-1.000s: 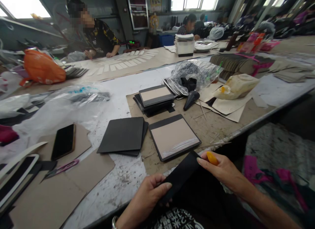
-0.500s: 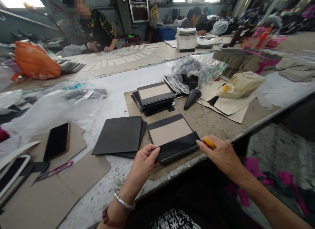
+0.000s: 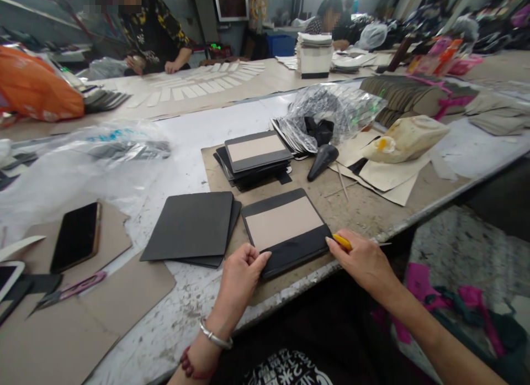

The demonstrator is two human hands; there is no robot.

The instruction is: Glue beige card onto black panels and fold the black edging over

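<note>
In front of me lies a black-edged panel (image 3: 285,222) with a beige middle and a wide black strip along its near side. My left hand (image 3: 244,269) is closed, pinching the panel's near left corner between thumb and fingers. At the right corner, my right hand (image 3: 358,258) presses thumb and fingertip on the edge. Tucked in that same closed hand is a yellow-handled tool (image 3: 342,241), its thin pale tip sticking out to the right. Plain dark grey panels (image 3: 190,225) overlap just left of it. A stack of similar beige-and-black panels (image 3: 259,153) sits behind.
A black cone-shaped object (image 3: 323,163), thin sticks and a stained plastic bottle (image 3: 406,139) lie on the right. Clear plastic (image 3: 335,111) covers pieces at the back. On the left are a phone (image 3: 77,236) and pink-handled scissors (image 3: 70,291). A co-worker sits across the table.
My view has tilted down and turned slightly. The strip's near edge now lies flatter along the panel, and both hands remain at its corners.
</note>
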